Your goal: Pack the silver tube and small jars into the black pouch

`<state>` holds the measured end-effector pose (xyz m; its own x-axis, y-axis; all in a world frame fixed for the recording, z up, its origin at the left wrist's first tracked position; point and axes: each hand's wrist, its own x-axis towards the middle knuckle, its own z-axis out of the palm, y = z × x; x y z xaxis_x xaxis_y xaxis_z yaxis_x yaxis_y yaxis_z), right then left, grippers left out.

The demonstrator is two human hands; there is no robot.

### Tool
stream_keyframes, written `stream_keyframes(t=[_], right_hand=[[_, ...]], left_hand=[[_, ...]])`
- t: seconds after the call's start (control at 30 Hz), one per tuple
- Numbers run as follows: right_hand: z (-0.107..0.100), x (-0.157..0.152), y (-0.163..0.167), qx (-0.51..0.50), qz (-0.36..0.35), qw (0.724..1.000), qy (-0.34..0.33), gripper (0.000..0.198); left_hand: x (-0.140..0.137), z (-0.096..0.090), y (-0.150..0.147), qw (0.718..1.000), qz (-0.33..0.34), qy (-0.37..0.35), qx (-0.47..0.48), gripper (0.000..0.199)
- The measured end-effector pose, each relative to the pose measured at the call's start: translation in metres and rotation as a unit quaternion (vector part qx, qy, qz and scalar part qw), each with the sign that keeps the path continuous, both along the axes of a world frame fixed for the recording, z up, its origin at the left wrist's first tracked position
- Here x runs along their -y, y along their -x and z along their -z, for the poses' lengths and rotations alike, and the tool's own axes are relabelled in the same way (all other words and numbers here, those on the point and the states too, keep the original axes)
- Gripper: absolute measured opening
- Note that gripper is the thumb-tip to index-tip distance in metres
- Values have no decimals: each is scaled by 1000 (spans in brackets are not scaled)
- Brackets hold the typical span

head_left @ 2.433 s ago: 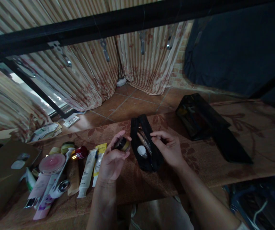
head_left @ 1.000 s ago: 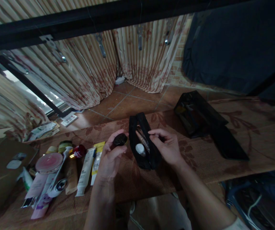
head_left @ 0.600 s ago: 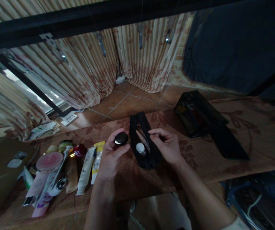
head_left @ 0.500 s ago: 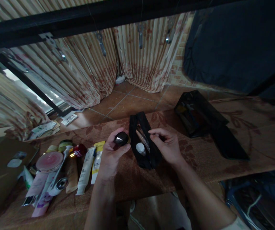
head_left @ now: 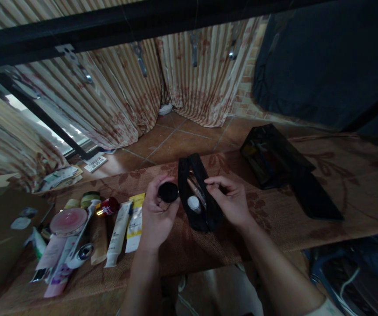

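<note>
My left hand [head_left: 158, 215] is closed around a small round black container [head_left: 168, 192], its dark flat face turned up toward me. Right beside it lies an unzipped black pouch [head_left: 212, 210] on the cloth-covered table. My right hand [head_left: 230, 199] pinches the right edge of the pouch's opening between thumb and fingers. Inside the pouch are a white-capped container [head_left: 193, 204] and some slim, brownish sticks [head_left: 196, 188] whose kind I cannot make out. The underside of the black container is hidden by my palm.
Left of my hands are a yellow-and-white tube [head_left: 135, 219], a white tube [head_left: 118, 237], a red-capped bottle [head_left: 109, 206], a pink-lidded jar [head_left: 68, 221] and other toiletries. A cardboard box [head_left: 7, 237] stands at far left. To the right sits a black open case [head_left: 274, 158].
My left hand has turned the black container, so its flat dark face shows instead of its shiny rounded side. The right hand stays on the pouch's edge.
</note>
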<state>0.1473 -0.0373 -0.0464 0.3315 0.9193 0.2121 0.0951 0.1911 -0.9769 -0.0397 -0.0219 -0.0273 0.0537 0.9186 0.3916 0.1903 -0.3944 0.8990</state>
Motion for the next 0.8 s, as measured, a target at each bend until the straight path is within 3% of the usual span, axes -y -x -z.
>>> stream_keyframes(t=[0.2,0.8], right_hand=[[1,-1,0,-1,0,1000,-2,12],[-1,0,1,2,7,1000,-2,12]], left_hand=[[-1,5,1,994,0,-55,-94,53],[-2,8,3,991,-22,-43,-122,52]])
